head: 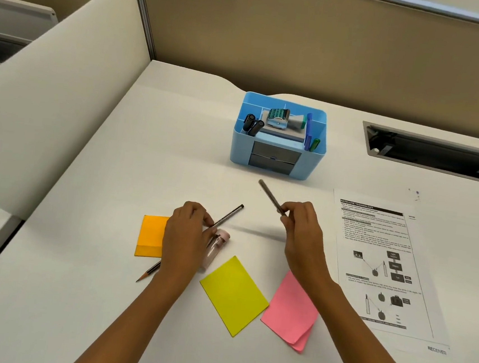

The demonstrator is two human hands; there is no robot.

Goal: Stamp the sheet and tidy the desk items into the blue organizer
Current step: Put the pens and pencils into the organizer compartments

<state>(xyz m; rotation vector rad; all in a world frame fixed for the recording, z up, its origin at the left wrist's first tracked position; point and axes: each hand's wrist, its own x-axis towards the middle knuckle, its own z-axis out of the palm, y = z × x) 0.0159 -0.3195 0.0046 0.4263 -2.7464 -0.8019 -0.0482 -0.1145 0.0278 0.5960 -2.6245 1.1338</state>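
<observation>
A pen in each hand, both seemingly on the way to the blue organizer (243,148).
Your right hand (305,234) pinches a grey pen (269,196) above the desk, its end aimed at the organizer, where the stamp (282,118) lies. Your left hand (186,236), palm down, closes its fingers on a black pen (229,215) beside the orange sticky pad (151,235). The sheet (385,268) lies to the right and reads RECEIVED, so stamping looks done.

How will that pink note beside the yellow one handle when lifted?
The pink note is likely floppy and very light, since its near corner already curls. It looks like two sheets, so they may separate. It lies mostly flat, so it is probably hard to pinch.
</observation>
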